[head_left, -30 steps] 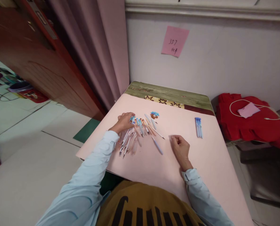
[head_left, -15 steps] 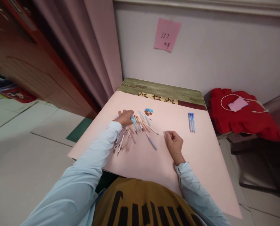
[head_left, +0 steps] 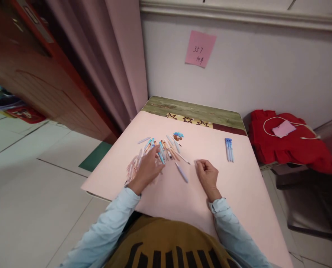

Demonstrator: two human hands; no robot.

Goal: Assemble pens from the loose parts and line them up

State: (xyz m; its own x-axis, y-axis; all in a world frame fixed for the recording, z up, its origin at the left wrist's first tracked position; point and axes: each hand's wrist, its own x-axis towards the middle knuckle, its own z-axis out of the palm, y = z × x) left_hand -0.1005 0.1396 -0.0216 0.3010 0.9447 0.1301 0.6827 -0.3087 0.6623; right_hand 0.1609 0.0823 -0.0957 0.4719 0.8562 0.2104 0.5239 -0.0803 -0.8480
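Observation:
My left hand point(head_left: 148, 166) is over the pile of pen parts, its thumb and fingers apart around a blue-gripped pen part point(head_left: 161, 157). Clear barrels point(head_left: 132, 167) lie partly hidden under and beside that hand. Blue and brown gripped parts, along with thin refills point(head_left: 182, 157), fan out past its fingertips. My right hand point(head_left: 208, 175) rests on the table with curled fingers; anything inside them is hidden. Between the hands lies a pale blue pen barrel point(head_left: 181, 172). Behind the pile sit small blue caps point(head_left: 178, 134) and brown caps point(head_left: 177, 138).
Three blue pens point(head_left: 229, 150) lie side by side at the right of the pink-covered table point(head_left: 238, 208). A red cloth point(head_left: 288, 149) with a white cord is beyond the right edge. The wall carries a pink note point(head_left: 200, 49); a wooden door point(head_left: 54, 89) stands left.
My left hand has come back toward me from the far side of the pile, and its fingers have spread. My right hand stays in place. The view has shifted slightly.

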